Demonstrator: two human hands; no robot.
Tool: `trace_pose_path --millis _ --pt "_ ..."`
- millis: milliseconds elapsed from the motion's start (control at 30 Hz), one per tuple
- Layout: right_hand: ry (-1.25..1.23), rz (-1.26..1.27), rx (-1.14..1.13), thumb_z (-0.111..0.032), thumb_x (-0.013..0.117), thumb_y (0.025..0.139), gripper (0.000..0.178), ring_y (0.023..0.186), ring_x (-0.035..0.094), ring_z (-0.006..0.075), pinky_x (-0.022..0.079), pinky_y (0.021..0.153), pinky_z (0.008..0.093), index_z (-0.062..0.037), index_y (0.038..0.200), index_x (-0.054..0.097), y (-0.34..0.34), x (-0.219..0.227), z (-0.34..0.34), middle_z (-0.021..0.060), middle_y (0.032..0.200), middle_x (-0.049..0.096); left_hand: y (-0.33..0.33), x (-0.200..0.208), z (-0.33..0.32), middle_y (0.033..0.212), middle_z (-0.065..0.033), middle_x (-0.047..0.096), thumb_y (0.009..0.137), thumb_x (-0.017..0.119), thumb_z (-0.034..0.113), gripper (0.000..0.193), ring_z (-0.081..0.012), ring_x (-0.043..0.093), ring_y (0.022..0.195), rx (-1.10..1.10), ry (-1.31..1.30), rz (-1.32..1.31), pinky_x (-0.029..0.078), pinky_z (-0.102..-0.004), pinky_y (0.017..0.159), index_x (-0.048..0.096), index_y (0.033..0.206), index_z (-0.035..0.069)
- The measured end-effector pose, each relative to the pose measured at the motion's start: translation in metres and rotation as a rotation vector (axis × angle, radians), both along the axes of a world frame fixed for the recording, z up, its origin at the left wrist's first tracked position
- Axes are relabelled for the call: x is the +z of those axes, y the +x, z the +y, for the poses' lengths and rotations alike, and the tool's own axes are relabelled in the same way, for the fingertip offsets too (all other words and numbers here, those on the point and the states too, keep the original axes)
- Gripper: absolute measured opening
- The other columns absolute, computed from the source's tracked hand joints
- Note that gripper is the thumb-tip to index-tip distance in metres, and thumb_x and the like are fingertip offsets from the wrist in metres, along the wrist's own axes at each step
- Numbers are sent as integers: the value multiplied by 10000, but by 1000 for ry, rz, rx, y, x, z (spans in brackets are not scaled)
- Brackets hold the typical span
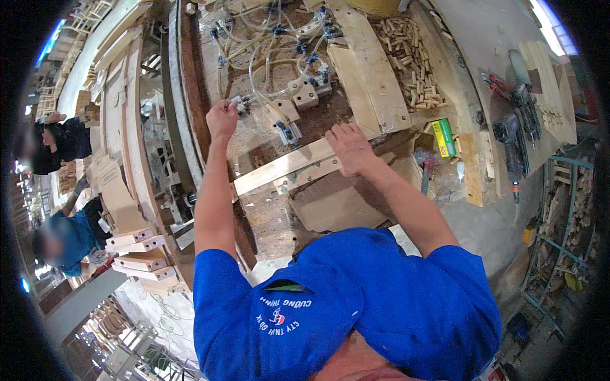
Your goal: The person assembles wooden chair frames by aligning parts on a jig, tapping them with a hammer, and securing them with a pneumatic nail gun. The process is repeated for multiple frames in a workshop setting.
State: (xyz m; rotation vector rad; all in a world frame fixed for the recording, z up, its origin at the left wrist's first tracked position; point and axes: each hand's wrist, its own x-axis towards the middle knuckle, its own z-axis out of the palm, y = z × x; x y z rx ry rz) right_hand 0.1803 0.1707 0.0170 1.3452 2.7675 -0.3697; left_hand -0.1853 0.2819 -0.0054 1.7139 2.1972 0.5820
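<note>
My left hand (222, 119) is closed, its fingertips at a small grey air valve (239, 101) on the left of the workbench jig; the fingers partly hide the valve. A pale wooden bar (279, 169) lies across the jig's near side. My right hand (351, 148) is curled over the bar's right end, which it covers. Just beyond the bar stands a small air cylinder (288, 132) beside wooden blocks (305, 95). Clear air tubes (254, 71) with dark fittings loop over the far part of the jig.
Many wooden dowels (413, 63) fill a tray at the far right. Near it lie a green and yellow box (444, 138), a power drill (508, 143) and another dark tool (526, 105). Wooden pieces (141, 254) are stacked at left, where two people work. Cardboard (343, 200) hangs before me.
</note>
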Motion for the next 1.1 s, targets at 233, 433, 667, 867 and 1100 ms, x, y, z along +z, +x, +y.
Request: trace_pose_path --millis 233,433,667,867,1100 --pt "43 18 -10 -176 839 511 771 1112 573 306 443 990 418 -37 1218 565 0 1 -2 132 1151 573 11 -1 -18 804 -178 716 906 706 277 220 -381 711 781 -78 125 60 548 -464 738 718 904 58" --pt "59 13 -18 -185 857 485 818 1146 566 308 435 1031 414 -36 1232 558 3 -5 -5 131 1171 570 21 1 -32 856 -170 726 906 705 262 204 -375 715 811 -89 132 43 552 -462 749 702 927 59" --pt "49 7 -25 -164 849 528 875 1245 534 332 383 1127 434 -13 1324 519 3 -5 -13 150 1246 564 33 13 -85 972 -172 756 924 708 275 281 -345 734 879 -30 118 -71 565 -442 791 707 1060 30" --pt "158 82 -140 -169 803 692 869 1460 361 389 273 1234 475 16 1462 445 6 -15 -48 217 1501 427 64 25 -182 967 -121 757 967 691 292 398 -177 700 843 -14 21 -356 544 -321 792 697 1241 4" --pt "100 104 -213 -209 780 772 860 1507 293 403 219 1260 484 27 1508 404 9 -17 -85 246 1604 321 101 32 -249 1009 -100 752 997 676 231 329 -133 682 875 4 -72 -609 546 -291 808 700 1210 -19"
